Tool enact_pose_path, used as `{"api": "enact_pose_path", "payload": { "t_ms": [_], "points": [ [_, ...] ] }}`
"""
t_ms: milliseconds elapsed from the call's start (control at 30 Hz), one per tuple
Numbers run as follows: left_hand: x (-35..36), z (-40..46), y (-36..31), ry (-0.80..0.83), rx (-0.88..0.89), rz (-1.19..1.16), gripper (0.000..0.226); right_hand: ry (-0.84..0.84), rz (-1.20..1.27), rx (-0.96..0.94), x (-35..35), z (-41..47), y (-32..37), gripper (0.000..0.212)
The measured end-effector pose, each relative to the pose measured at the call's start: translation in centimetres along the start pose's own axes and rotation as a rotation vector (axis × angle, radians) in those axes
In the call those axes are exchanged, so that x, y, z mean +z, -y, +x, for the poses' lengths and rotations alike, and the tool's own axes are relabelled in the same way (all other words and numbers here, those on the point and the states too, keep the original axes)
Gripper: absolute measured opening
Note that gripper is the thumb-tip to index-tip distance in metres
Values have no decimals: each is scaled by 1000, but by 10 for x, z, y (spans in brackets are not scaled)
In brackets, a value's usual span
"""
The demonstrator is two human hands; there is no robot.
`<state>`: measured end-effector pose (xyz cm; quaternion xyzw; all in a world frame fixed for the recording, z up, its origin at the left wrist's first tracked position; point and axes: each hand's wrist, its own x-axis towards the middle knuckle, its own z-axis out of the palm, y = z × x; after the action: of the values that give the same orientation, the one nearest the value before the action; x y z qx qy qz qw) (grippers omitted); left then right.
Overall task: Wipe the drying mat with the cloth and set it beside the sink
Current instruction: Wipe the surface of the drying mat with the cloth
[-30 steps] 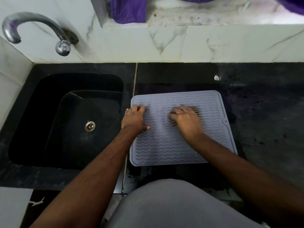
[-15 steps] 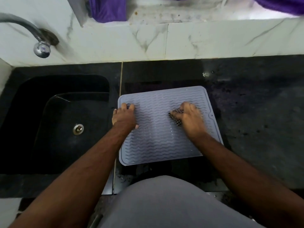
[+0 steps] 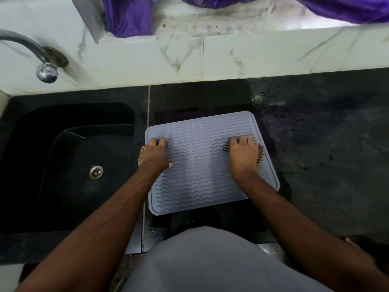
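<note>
Pressing a checked cloth (image 3: 260,155) onto a pale grey drying mat (image 3: 200,165), a person works at a black stone table (image 3: 326,154) seen from a head-worn camera looking down. The right hand (image 3: 243,153) lies over the cloth near the mat's right edge, fingers curled round the bunched fabric, whose corners peep out on both sides of the hand. The left hand (image 3: 154,154) rests on the mat's left side, fingertips bent and pushing down on the ridged surface, thumb out toward the middle, holding nothing.

The mat lies flat on the table, its left edge just beside the black sink (image 3: 69,165) and slightly turned, so its far right corner points toward the wall. Wavy ridges run across it, and a raised rim frames it. A round metal drain (image 3: 96,172) sits at the bottom of the sink. A curved metal tap (image 3: 31,51) comes out of the marble wall (image 3: 231,53) above the sink's far left corner, its spout cut off by the frame's edge.

Along the ledge above the wall, purple fabric (image 3: 128,17) hangs down in folds, with more of it at the upper right. The table to the right of the mat looks dull and streaked, with small specks near the wall. The person's grey garment (image 3: 206,264) fills the bottom centre of the view, both bare forearms reaching forward on either side of it.
</note>
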<state>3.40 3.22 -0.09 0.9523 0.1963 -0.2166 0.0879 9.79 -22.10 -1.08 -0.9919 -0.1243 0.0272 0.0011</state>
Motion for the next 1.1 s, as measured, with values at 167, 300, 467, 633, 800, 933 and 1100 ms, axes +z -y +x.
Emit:
{"api": "enact_pose_path", "payload": {
  "t_ms": [167, 300, 467, 633, 800, 933, 1100],
  "points": [
    [-1, 1, -1, 6, 3, 22, 94, 20, 132, -332, 2, -15, 57, 49],
    [-3, 3, -2, 10, -1, 70, 95, 24, 118, -474, 9, -22, 63, 54],
    [-10, 4, -14, 63, -36, 126, 89, 16, 21, -375, 2, -8, 16, 58],
    [-9, 7, -15, 74, -46, 124, 91, 3, -68, -242, -10, 9, -43, 48],
    [-5, 4, -9, 63, -23, 64, 96, 13, -134, 8, -18, 23, -65, 30],
    [-5, 3, -8, 53, -17, 72, 96, -9, 26, -156, -20, 16, -19, 46],
    [-8, 5, -12, 84, -34, 108, 95, 69, 114, -424, -1, -15, 40, 45]
  ]
}}
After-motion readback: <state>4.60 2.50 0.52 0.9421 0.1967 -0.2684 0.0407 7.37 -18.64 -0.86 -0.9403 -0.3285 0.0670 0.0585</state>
